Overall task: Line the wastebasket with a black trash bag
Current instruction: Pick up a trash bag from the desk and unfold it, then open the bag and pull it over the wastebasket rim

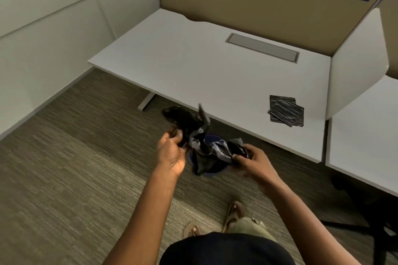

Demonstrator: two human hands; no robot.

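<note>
1. Both hands are pinching the black trash bag (202, 142): the left hand (172, 153) is gripping one bunched end, the right hand (254, 161) is closing its fingers on the other.
2. Between them the bag is stretching roughly left to right, crumpled and not yet opened, part of it rising past the left hand.
3. Directly below the bag, the blue wastebasket (212, 135) is standing on the carpet (75, 157), mostly hidden; it is lying between the hands, slightly nearer the right.
4. Spare folded bags (286, 113) are resting on the white desk (215, 66), well apart.
5. Judging by this, the mouth needs spreading before lowering.
</note>
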